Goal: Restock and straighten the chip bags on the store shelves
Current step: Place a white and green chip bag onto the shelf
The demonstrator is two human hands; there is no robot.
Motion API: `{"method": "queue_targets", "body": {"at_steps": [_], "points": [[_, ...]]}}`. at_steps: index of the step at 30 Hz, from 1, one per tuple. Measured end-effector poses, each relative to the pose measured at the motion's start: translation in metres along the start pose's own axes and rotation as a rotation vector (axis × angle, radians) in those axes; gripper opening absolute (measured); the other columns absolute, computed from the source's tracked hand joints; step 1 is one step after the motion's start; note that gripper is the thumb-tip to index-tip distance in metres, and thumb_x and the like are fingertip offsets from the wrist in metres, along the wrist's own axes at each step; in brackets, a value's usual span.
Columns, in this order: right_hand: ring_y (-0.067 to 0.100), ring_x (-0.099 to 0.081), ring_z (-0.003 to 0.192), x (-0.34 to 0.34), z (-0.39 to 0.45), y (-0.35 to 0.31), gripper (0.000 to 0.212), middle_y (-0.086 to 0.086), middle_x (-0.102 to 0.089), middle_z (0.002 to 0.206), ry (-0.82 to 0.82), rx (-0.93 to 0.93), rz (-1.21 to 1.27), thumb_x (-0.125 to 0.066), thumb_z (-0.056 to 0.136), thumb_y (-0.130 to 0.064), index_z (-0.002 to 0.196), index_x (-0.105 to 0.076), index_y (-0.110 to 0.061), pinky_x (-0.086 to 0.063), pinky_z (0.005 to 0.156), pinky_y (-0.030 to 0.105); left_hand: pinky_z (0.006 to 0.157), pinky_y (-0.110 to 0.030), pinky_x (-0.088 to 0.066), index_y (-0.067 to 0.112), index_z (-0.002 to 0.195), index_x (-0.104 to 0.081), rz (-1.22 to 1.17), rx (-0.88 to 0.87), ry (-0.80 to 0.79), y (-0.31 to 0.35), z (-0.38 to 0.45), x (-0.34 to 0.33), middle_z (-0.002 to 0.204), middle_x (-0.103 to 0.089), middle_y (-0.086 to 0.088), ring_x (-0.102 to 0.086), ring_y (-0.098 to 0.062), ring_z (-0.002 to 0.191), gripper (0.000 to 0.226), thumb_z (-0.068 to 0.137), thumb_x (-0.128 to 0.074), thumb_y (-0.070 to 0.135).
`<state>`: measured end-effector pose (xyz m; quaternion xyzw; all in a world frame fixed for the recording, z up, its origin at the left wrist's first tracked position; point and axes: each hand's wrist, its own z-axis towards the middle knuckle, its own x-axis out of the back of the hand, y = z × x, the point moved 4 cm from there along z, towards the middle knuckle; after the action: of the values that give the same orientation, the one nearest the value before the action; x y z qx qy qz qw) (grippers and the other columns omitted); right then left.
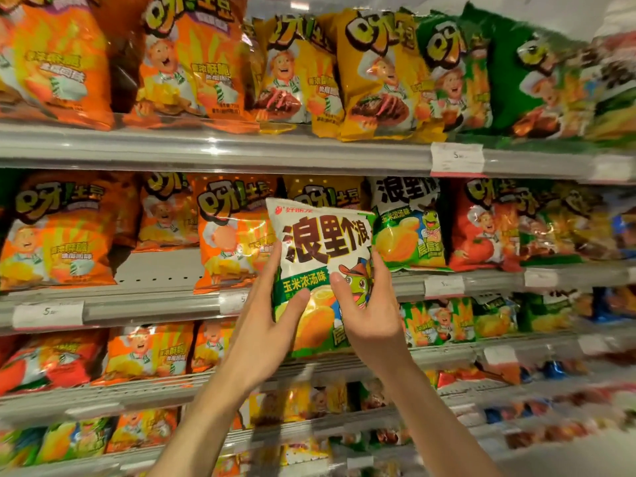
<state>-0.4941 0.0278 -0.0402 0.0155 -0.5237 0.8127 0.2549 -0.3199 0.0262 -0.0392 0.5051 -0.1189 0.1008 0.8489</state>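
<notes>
Both hands up in front of the middle shelf point(158, 270), holding one white-and-green foil chip bag with a cartoon frog in a cowboy hat point(318, 256). Bag is in the air, upright, tipped slightly, not yet on any shelf. Left hand point(265, 325) grips its left edge, thumb across the front, fingers behind. Right hand point(370, 315) grips the right edge the same way, thumb on the frog print. Likely target: the matching white-and-green frog bag point(409, 228) standing on the middle shelf just right of the held one. To do it well, I'd say: keep the two-sided hold, square the bag up, slide it in base first directly in front of that match, face out, bottom seam behind the clear shelf lip, and don't squeeze the middle or the chips break. Count: one held bag, one visible match on the shelf, two hands. Middle row otherwise shows about four orange chef-print chip bags point(58, 235) to the left, with a bare gap between them; further right is too blurred to count.
</notes>
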Motion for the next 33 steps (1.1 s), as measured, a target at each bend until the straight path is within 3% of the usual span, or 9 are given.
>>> {"method": "queue_targets", "body": {"at_steps": [1, 4, 8, 11, 15, 20, 24, 28, 33], "points": [[0.000, -0.045, 0.133, 0.012, 0.001, 0.002, 0.077, -0.006, -0.043, 0.150, -0.005, -0.011, -0.026, -0.057, 0.094, -0.057, 0.156, -0.023, -0.028, -0.039, 0.103, 0.014, 0.120, -0.029, -0.025, 0.055, 0.153, -0.015, 0.018, -0.019, 0.004, 0.005, 0.000, -0.011, 0.155, -0.022, 0.038, -0.019, 0.016, 0.143, 0.072, 0.098, -0.059, 0.040], [0.005, -0.034, 0.141, 0.055, 0.004, 0.011, 0.081, -0.015, -0.031, 0.157, -0.018, -0.049, -0.075, -0.051, 0.091, -0.068, 0.157, -0.012, -0.040, -0.032, 0.110, 0.027, 0.120, -0.033, -0.027, 0.056, 0.153, -0.011, 0.056, -0.056, -0.008, 0.024, 0.000, -0.051, 0.156, -0.019, 0.039, -0.020, 0.012, 0.145, 0.070, 0.097, -0.054, 0.051], [0.005, -0.028, 0.145, 0.128, 0.008, 0.028, 0.080, -0.016, -0.026, 0.160, -0.001, -0.039, -0.067, -0.051, 0.092, -0.066, 0.157, -0.012, -0.039, -0.030, 0.117, 0.033, 0.113, -0.020, -0.024, 0.053, 0.153, -0.008, 0.109, -0.116, -0.010, 0.059, -0.002, -0.118, 0.147, -0.014, 0.051, -0.018, 0.020, 0.140, 0.070, 0.100, -0.053, 0.047], [0.007, -0.027, 0.147, 0.190, 0.011, 0.046, 0.083, -0.016, -0.024, 0.161, 0.004, -0.032, -0.070, -0.050, 0.092, -0.068, 0.157, -0.008, -0.041, -0.030, 0.118, 0.036, 0.114, -0.023, -0.026, 0.049, 0.156, -0.007, 0.125, -0.135, -0.011, 0.085, -0.004, -0.177, 0.158, -0.017, 0.036, -0.020, 0.010, 0.146, 0.070, 0.100, -0.049, 0.050], [0.007, -0.025, 0.146, 0.272, 0.016, 0.071, 0.083, -0.014, -0.020, 0.163, 0.021, -0.027, -0.099, -0.049, 0.092, -0.068, 0.157, -0.006, -0.042, -0.028, 0.112, 0.029, 0.116, -0.031, -0.029, 0.048, 0.156, 0.001, 0.169, -0.130, -0.026, 0.116, -0.007, -0.259, 0.162, -0.020, 0.023, -0.026, -0.001, 0.147, 0.072, 0.102, -0.047, 0.048], [-0.006, -0.031, 0.125, 0.358, 0.026, 0.098, 0.082, -0.014, -0.027, 0.158, 0.034, -0.051, -0.115, -0.049, 0.093, -0.067, 0.158, -0.007, -0.039, -0.029, 0.099, 0.021, 0.116, -0.036, -0.033, 0.047, 0.156, 0.006, 0.204, -0.179, -0.108, 0.157, -0.001, -0.340, 0.164, -0.020, 0.020, -0.028, -0.004, 0.147, 0.074, 0.102, -0.045, 0.045], [0.002, -0.033, 0.137, 0.401, 0.043, 0.123, 0.086, -0.010, -0.026, 0.160, 0.061, -0.054, -0.182, -0.044, 0.090, -0.073, 0.158, -0.008, -0.036, -0.034, 0.107, 0.028, 0.101, -0.005, -0.030, 0.052, 0.153, 0.008, 0.182, -0.212, -0.163, 0.176, 0.009, -0.385, 0.152, -0.017, 0.043, -0.025, 0.025, 0.132, 0.073, 0.101, -0.043, 0.049], [0.010, -0.033, 0.143, 0.426, 0.064, 0.148, 0.086, -0.010, -0.029, 0.158, 0.063, -0.076, -0.207, -0.042, 0.088, -0.076, 0.157, -0.010, -0.036, -0.037, 0.114, 0.041, 0.109, -0.025, -0.034, 0.046, 0.156, 0.010, 0.219, -0.176, -0.178, 0.170, 0.028, -0.423, 0.164, -0.009, 0.026, -0.024, 0.007, 0.140, 0.076, 0.099, -0.039, 0.058], [0.011, -0.029, 0.146, 0.452, 0.102, 0.179, 0.089, -0.009, -0.026, 0.161, 0.061, -0.078, -0.236, -0.040, 0.086, -0.081, 0.157, -0.009, -0.037, -0.034, 0.117, 0.046, 0.106, -0.023, -0.034, 0.049, 0.154, 0.011, 0.189, -0.204, -0.181, 0.168, 0.056, -0.470, 0.155, -0.006, 0.038, -0.021, 0.013, 0.138, 0.075, 0.100, -0.040, 0.057]]}}
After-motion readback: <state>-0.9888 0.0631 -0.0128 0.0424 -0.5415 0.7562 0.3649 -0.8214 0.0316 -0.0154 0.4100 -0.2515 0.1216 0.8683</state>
